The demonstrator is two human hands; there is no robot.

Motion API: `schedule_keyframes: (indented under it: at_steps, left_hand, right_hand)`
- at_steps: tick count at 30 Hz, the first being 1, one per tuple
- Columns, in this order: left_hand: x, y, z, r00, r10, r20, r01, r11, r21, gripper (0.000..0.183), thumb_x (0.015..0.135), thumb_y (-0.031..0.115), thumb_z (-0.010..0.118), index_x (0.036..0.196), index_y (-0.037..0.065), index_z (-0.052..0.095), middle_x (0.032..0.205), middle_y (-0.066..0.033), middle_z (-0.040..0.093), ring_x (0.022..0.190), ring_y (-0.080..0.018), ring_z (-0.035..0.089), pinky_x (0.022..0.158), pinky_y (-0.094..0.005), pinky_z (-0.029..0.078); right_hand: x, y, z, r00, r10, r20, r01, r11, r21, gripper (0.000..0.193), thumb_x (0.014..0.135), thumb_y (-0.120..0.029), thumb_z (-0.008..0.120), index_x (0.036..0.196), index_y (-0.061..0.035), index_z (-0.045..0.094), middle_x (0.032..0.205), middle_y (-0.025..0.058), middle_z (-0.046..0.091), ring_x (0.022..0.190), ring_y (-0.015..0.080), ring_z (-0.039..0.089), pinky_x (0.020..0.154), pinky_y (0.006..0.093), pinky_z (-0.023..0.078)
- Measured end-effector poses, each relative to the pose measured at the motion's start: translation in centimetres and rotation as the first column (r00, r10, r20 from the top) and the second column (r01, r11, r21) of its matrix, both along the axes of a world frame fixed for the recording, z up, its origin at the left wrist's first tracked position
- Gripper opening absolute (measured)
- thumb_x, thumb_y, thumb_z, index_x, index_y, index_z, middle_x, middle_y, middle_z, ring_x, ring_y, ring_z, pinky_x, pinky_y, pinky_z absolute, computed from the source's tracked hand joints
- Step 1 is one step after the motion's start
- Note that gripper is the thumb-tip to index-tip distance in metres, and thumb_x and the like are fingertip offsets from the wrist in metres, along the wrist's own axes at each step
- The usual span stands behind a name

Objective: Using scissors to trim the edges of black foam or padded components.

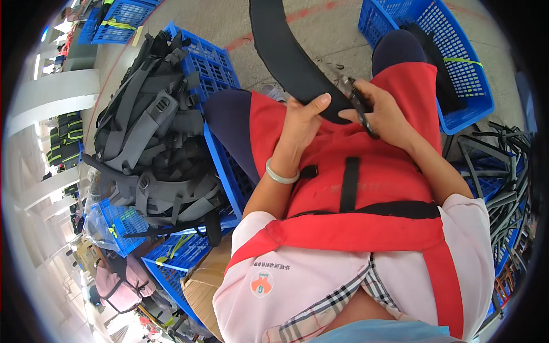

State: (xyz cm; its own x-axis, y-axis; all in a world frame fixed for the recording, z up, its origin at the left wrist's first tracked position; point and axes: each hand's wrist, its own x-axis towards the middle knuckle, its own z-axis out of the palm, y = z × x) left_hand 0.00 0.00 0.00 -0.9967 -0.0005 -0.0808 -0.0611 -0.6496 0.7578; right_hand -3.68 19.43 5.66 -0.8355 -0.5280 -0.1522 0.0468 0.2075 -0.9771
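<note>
above our red cloth apron (pixel 320 194), a long, curved, black, fabric-looking strip (pixel 289 60) gripped by its near end

in the head view, our left hand (pixel 305 117) clamps the strip, thumb on top, other fingers mostly hidden; holding there presumably steadies that end while the rest reaches out over the grey concrete floor (pixel 326 37). our right hand (pixel 382 111) has its fingers closed round a slim, dark-handled metal tool (pixel 358 103), angled beside the strip, likely to keep its tip close; we cannot tell whether the tip touches. left of us, a blue perforated plastic crate (pixel 213 63) bears heaped grey padded straps (pixel 151 123), seemingly within easy reach.
</note>
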Motion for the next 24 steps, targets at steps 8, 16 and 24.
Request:
schedule_keyframes:
  at_steps: [8, 16, 24]
  left_hand:
    - [-2.2, -7.6, 0.3, 0.953, 0.302, -0.027, -0.241, 0.701, -0.672, 0.02, 0.088, 0.009, 0.066, 0.106, 0.003, 0.06, 0.094, -0.0053, 0.065, 0.079, -0.0141, 0.062, 0.067, -0.0275, 0.052]
    - [-3.3, -7.9, 2.8, 0.997, -0.059, 0.056, 0.059, 0.998, 0.0, 0.031, 0.086, 0.01, 0.068, 0.113, -0.002, 0.057, 0.099, -0.0072, 0.064, 0.071, -0.0123, 0.056, 0.057, -0.0271, 0.044]
    - [-3.0, -6.5, 2.7, 0.988, 0.03, 0.15, -0.034, 0.999, 0.024, 0.021, 0.083, 0.008, 0.071, 0.102, 0.003, 0.063, 0.096, -0.0057, 0.066, 0.082, -0.0173, 0.065, 0.079, -0.0306, 0.052]
  right_hand:
    - [-1.5, 2.6, 2.4, 0.864, 0.419, -0.278, -0.329, 0.889, 0.318, 0.021, 0.076, 0.0, 0.066, 0.092, -0.0021, 0.053, 0.076, 0.0144, 0.054, 0.069, 0.0305, 0.054, 0.064, 0.0342, 0.043]
    - [-3.3, 5.1, 5.1, 0.858, 0.484, -0.172, -0.373, 0.817, 0.44, 0.022, 0.073, 0.003, 0.064, 0.089, -0.0014, 0.05, 0.072, 0.014, 0.049, 0.065, 0.0282, 0.047, 0.061, 0.0345, 0.041]
    - [-3.4, 5.4, 5.0, 0.808, 0.573, -0.139, -0.467, 0.766, 0.443, 0.021, 0.075, 0.002, 0.065, 0.091, -0.0024, 0.053, 0.073, 0.0105, 0.05, 0.064, 0.0231, 0.049, 0.06, 0.0324, 0.04]
